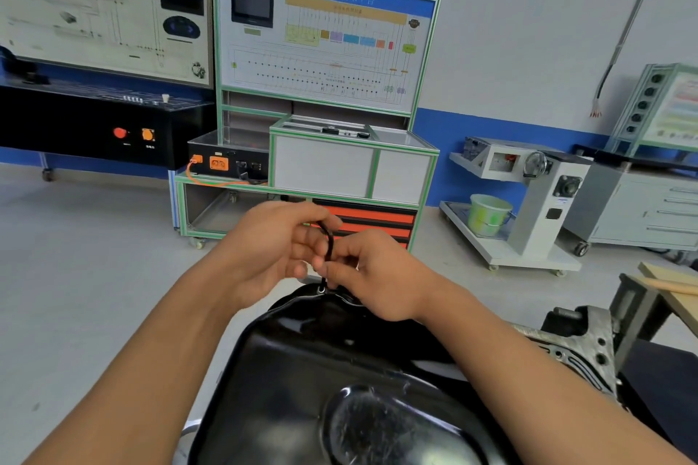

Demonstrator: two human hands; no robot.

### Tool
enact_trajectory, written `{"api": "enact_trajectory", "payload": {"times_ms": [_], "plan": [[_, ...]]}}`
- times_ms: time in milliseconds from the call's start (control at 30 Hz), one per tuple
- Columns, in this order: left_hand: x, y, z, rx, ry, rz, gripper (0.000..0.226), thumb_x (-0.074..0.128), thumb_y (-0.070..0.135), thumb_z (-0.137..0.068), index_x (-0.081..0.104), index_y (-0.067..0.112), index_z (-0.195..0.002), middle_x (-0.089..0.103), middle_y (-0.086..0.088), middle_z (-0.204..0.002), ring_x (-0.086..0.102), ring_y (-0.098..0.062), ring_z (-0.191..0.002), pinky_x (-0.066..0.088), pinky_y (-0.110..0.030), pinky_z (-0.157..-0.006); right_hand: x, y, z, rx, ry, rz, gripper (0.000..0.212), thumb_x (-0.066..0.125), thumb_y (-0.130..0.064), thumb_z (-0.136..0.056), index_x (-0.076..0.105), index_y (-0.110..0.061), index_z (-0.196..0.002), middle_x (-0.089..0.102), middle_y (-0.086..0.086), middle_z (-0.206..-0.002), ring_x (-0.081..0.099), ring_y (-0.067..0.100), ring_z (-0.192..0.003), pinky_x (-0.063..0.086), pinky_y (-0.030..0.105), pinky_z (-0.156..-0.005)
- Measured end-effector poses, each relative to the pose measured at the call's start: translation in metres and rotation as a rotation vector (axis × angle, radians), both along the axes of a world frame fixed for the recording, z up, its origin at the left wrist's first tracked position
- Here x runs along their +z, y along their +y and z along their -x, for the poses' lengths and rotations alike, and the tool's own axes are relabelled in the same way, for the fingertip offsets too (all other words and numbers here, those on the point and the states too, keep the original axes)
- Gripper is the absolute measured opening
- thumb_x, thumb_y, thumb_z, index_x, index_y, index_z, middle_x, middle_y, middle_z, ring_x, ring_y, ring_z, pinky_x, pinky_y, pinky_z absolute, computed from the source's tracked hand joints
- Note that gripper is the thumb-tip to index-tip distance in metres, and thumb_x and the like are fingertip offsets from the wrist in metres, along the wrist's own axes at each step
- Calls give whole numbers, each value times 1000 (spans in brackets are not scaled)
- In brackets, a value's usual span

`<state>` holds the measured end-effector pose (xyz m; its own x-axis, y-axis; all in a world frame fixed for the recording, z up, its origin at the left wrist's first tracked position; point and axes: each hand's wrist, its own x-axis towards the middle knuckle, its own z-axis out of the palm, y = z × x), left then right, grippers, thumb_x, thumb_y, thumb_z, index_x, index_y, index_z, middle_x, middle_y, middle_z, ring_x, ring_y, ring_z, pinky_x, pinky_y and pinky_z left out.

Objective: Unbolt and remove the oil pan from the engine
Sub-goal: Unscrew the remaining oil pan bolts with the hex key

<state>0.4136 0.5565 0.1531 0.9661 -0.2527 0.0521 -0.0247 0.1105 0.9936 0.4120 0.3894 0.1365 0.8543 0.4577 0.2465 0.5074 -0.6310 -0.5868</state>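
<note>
Beyond the grip, against the far wall, stand two training boards: a green-framed bench [325, 49] with a wiring chart, and to its left a black console [102, 11] with a second chart above it. Off to the right of the grip sits one white wheeled stand [544, 208] carrying one pale green bucket [489, 213].

Directly under the grip and reaching back toward the person lies the one oil pan [309, 362]. It is glossy black, its deep sump bulging upward, with a rounded dimple that catches the light on the near side. A thin flange runs round its edge, and the pan sits on the engine [581, 343], whose grey cast metal shows to the right of the grip, below it.

Two bare hands meet over the pan's far rim. The left hand [272, 249] curls its fingers round the bent upper end of a single black hex key [329, 243]. The right hand [377, 276] pinches the key's shaft lower down, just beside the left fingers. Both hands are clamped on that one tool.

The key stands roughly upright, its lower tip set at one small bolt [321, 290] in the flange, straight below the grip.
</note>
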Motion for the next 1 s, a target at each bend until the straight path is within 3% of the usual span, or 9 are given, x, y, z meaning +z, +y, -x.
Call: {"api": "enact_trajectory", "payload": {"times_ms": [100,233,333,467,567,667,800,900,1000], "plan": [[-10,10,0,-266,54,193,31,56,23,-86,75,2,-99,59,-9,-69,62,-19,-63,46,-23,-46,0,-2,0,-27,20,-7,26,62,-13,-98,68,-1,-76,54,-13,-52,49,-2,-46,36,11,-51],[-13,16,-1,-367,-33,116,33,54,19,-90,73,1,-110,59,-9,-80,62,-21,-77,50,-27,-60,2,-5,2,-25,29,24,28,59,-12,-99,68,0,-75,59,-18,-51,51,-3,-49,36,10,-54],[-7,19,-2,-392,-119,-67,31,63,21,-87,73,8,-113,61,-10,-81,61,-17,-75,49,-25,-60,1,-4,2,-20,39,22,25,61,-15,-98,68,-10,-74,71,7,-79,52,9,-58,41,22,-60],[6,10,2,-225,-264,-362,31,80,37,-66,75,18,-89,64,-4,-66,58,-8,-58,42,-17,-50,0,-3,2,-14,11,-21,27,62,-18,-98,65,-27,-74,65,0,-69,52,6,-56,43,21,-60],[5,-6,2,1,-347,-385,35,84,40,-67,60,15,-59,54,5,-46,47,-5,-42,35,-12,-43,1,0,3,8,-8,-60,31,64,-12,-96,62,-31,-72,69,12,-75,59,19,-65,49,31,-66],[-2,-21,-4,227,-343,-358,50,74,28,-84,46,18,-44,43,3,-39,38,-10,-36,32,-18,-40,-2,1,1,18,3,-33,22,65,-11,-96,68,-7,-74,67,21,-73,54,22,-61,45,29,-62],[1,-19,-2,164,-137,-176,32,55,18,-95,62,4,-67,47,-5,-43,51,-19,-38,33,-22,-38,-5,-1,-2,-26,23,-59,25,65,-11,-96,69,4,-76,58,-2,-54,46,0,-47,35,12,-52],[0,-7,2,-58,-35,67,30,47,15,-100,71,-3,-97,60,-12,-60,66,-25,-57,48,-24,-45,-5,-4,-5,-77,11,-42,23,65,-8,-94,68,5,-76,52,-15,-43,47,-4,-43,34,10,-49],[-5,-1,3,-217,-41,132,31,48,12,-98,69,-6,-111,62,-14,-76,67,-24,-74,53,-27,-57,-3,-4,-4,-86,-2,-14,20,67,-7,-92,67,2,-74,55,-12,-55,47,0,-48,34,13,-54]]}}
